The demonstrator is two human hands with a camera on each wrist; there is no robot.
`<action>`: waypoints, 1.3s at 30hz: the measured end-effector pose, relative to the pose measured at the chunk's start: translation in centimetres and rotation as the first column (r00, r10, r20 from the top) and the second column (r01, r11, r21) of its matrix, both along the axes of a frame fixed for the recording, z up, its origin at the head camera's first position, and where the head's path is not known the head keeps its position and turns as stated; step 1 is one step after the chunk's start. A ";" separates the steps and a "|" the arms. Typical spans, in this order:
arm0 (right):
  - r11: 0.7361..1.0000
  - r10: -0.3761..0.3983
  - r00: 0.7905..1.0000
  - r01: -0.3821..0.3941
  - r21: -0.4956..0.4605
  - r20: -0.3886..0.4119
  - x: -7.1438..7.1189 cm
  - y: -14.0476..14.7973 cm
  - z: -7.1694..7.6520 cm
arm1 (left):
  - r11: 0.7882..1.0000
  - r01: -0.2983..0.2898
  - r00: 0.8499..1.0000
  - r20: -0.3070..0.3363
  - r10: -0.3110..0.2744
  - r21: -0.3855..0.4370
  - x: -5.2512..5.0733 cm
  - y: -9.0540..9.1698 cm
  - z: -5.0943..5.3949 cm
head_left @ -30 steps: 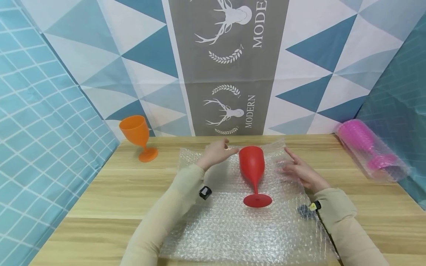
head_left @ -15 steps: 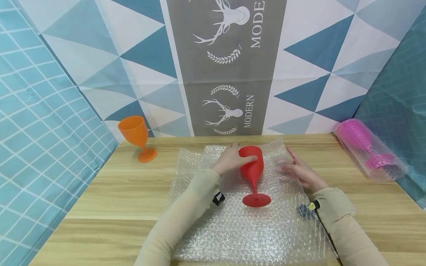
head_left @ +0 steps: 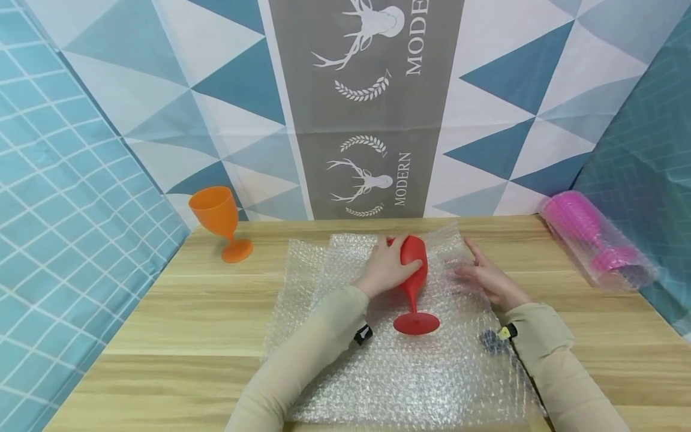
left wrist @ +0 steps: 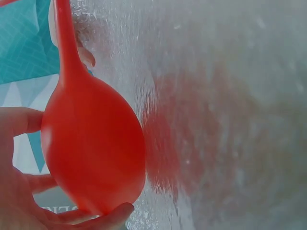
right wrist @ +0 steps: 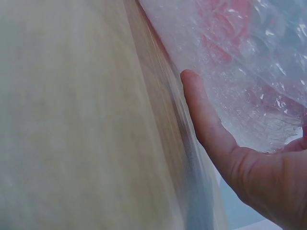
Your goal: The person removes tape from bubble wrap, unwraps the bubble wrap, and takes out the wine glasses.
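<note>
A red plastic goblet (head_left: 414, 279) lies on a sheet of bubble wrap (head_left: 399, 384), its foot toward me. My left hand (head_left: 385, 267) grips the goblet's bowl, fingers over the far side and thumb on the near side. In the left wrist view the fingers spread around the red bowl (left wrist: 96, 143). At the sheet's right edge, my right hand (head_left: 491, 279) keeps its fingers extended and touches the raised wrap. The right wrist view shows one straight finger of the right hand (right wrist: 259, 177) against the wrap (right wrist: 230, 81); the other fingers are mostly hidden.
An orange goblet (head_left: 216, 213) stands upright at the back left of the wooden table (head_left: 178, 324). At the back right lies a pink goblet (head_left: 585, 228) rolled in bubble wrap. A patterned cloth backdrop (head_left: 372, 108) rises behind the table's far edge.
My left hand has moved right from the wrap beside the goblet and now grips its bowl. The right hand has stayed almost still at the wrap's edge.
</note>
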State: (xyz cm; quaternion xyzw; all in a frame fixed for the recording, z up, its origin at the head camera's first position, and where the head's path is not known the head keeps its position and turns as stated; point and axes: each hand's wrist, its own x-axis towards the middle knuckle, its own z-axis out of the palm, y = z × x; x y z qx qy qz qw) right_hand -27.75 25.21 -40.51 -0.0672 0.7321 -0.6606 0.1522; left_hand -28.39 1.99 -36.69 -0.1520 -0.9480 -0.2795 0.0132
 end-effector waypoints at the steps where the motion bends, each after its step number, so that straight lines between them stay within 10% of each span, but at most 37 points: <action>1: 1.000 0.003 1.000 -0.003 -0.002 -0.003 0.0 0.0 0.0 | 1.000 -0.008 1.000 0.004 0.008 0.002 0.0 0.1 0.0; 24: 1.000 0.007 1.000 -0.007 0.010 0.020 -0.1 0.2 0.0 | 0.975 -0.133 0.990 0.071 0.122 0.179 0.0 -0.3 -0.6; 39: 1.000 0.028 1.000 -0.028 0.011 -0.007 0.0 0.1 -0.2 | 0.953 -0.155 0.957 -0.199 0.210 0.261 0.1 -3.0 1.5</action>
